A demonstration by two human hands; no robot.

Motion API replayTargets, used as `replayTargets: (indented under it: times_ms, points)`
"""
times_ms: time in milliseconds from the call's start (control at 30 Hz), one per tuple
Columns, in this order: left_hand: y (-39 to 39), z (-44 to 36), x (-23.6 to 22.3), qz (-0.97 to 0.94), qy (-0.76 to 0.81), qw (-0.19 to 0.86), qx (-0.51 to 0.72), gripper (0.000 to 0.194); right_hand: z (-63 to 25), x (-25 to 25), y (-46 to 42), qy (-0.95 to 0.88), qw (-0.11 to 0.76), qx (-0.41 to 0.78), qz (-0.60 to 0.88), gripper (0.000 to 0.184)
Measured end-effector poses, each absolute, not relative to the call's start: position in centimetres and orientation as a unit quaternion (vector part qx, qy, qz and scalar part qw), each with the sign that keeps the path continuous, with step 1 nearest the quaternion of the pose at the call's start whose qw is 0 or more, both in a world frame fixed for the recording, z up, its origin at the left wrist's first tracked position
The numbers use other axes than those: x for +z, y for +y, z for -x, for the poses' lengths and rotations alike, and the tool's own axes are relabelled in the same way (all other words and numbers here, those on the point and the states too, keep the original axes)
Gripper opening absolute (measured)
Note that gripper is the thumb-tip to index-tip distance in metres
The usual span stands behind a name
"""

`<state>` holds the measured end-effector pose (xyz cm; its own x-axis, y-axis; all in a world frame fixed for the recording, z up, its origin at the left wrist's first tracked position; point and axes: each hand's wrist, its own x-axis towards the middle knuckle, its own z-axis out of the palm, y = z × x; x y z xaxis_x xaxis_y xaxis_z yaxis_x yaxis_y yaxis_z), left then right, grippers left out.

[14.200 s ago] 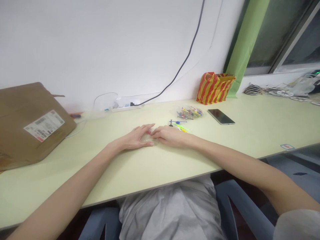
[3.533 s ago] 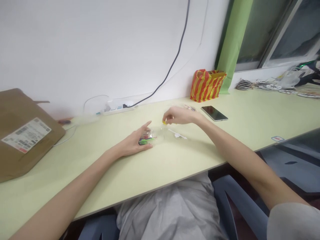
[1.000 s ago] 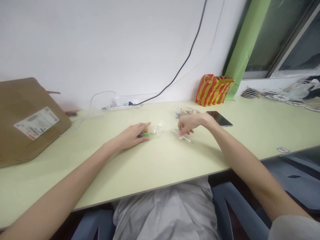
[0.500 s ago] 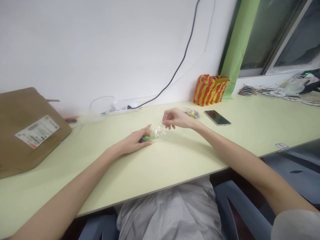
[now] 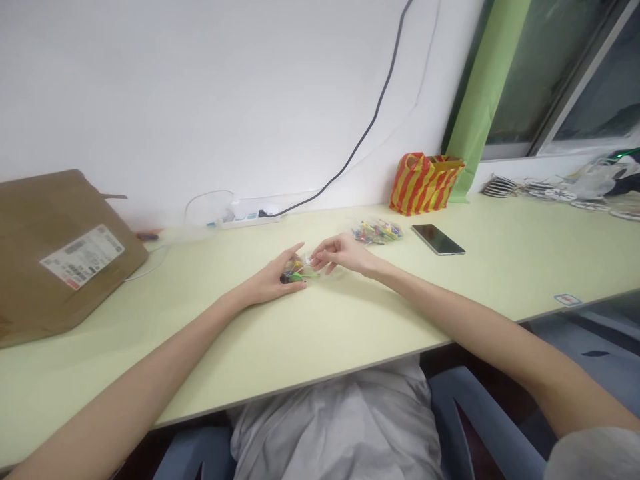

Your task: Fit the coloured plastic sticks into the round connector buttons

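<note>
A small clear plastic bag [image 5: 308, 259] with colourful small pieces in it, one of them bright green [image 5: 296, 276], lies on the pale table [image 5: 280, 347]. My left hand [image 5: 270, 280] rests on the tabletop and curves around the bag's left side, thumb and fingers on either side of it. At the bag's other end, my right hand [image 5: 340, 255] has thumb and fingertips pinched together on the crinkled plastic. Whether something thin is also between those fingertips cannot be made out. My left hand hides part of the pieces.
Behind my right hand lies another clear bag of colourful pieces [image 5: 377, 231]. A dark-screened phone [image 5: 438, 239] and a red-and-yellow striped bag [image 5: 426, 184] are to the right. A large brown package [image 5: 65, 260] stands left; a power strip [image 5: 250, 220] runs along the wall.
My right hand has moved left and slightly down, closer to my left hand and the bag. The other bag of pieces behind it shows more fully. My left hand stays around the bag.
</note>
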<state>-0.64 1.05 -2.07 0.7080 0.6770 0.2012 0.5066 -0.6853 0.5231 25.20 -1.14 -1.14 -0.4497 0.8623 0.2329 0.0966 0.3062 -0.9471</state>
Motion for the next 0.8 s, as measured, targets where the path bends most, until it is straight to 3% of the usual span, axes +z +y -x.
replayTargets:
  times_ms: [233,500,600,800]
  points:
    - [0.8,0.4,-2.1,-0.897,0.314,0.251,0.185,0.107,-23.2,-2.5,-1.9,-0.641,0.397,0.573,0.320,0.020]
    - [0.4,-0.1,-2.2,-0.900,0.302,0.252,0.190,0.108,-22.8,-2.7,-2.2,-0.610,0.444,0.577,0.312,0.024]
    - [0.1,-0.3,-2.1,-0.898,0.291,0.265,0.194,0.106,-23.2,-2.3,-2.4,-0.706,0.403,0.494,0.310,0.020]
    - [-0.2,-0.5,-1.8,-0.903,0.286,0.250,0.200,0.100,-23.1,-2.0,-2.8,-0.833,0.378,0.180,0.362,0.010]
